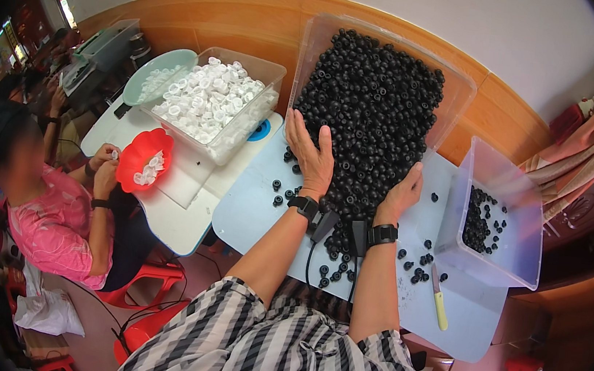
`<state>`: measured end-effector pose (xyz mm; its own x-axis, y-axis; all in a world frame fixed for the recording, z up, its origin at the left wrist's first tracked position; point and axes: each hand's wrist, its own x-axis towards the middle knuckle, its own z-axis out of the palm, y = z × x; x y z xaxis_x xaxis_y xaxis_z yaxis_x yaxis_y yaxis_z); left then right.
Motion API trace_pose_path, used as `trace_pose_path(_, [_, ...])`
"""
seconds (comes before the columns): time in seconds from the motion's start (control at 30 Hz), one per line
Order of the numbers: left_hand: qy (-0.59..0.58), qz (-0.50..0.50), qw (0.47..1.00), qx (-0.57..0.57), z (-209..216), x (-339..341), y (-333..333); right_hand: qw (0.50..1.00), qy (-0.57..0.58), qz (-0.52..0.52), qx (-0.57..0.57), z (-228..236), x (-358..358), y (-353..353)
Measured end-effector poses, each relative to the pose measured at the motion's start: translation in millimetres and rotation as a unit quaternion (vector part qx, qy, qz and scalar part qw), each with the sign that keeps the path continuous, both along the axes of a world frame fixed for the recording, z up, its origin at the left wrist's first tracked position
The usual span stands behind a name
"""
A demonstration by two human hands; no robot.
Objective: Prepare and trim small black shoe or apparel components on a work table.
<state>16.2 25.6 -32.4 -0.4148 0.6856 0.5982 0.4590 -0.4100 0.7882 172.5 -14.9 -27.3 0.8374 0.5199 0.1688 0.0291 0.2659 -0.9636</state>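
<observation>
A large clear plastic bin on the far side of the table holds a heap of small round black plastic parts, which reaches past its near side onto the tabletop. My left hand lies along the heap's left side, fingers stretched out and thumb raised. On the opposite side my right hand is cupped against the heap, its fingers partly hidden. Neither hand grips a single part. Dark bands with small black boxes and cables sit on both wrists.
Loose black parts lie around a yellow-handled knife on the pale blue table. A clear bin with fewer black parts stands right. Left, a co-worker sits by a red bowl and a bin of white parts.
</observation>
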Motion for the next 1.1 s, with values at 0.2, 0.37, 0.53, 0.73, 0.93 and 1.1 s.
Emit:
trace_pose_path(0.2, [-0.017, -0.012, 1.0, -0.008, 0.8, -1.4, -0.9, 1.0, 0.002, 0.014, -0.002, -1.0, 0.8, -0.3])
trace_pose_path(0.37, [-0.023, -0.016, 0.999, -0.017, 2.2, -1.5, -1.4, 1.0, 0.015, 0.024, -0.012, 0.8, 0.9, -1.1])
trace_pose_path(0.53, [-0.017, -0.017, 0.999, -0.022, 3.0, -1.6, -1.2, 1.0, -0.002, 0.01, -0.002, 0.1, 1.3, -0.4])
trace_pose_path(0.73, [-0.047, -0.018, 0.998, -0.026, 2.0, -3.1, -1.3, 1.0, -0.017, 0.005, -0.003, -0.4, 0.0, 0.6])
trace_pose_path(0.93, [-0.068, -0.025, 0.997, -0.034, 1.0, -4.3, 0.2, 1.0, -0.015, 0.008, 0.0, -2.6, 1.9, 0.7])
trace_pose_path(1.1, [-0.069, -0.03, 0.997, -0.033, 1.0, -6.8, -0.3, 1.0, -0.005, 0.012, -0.003, -0.3, 0.8, -0.3])
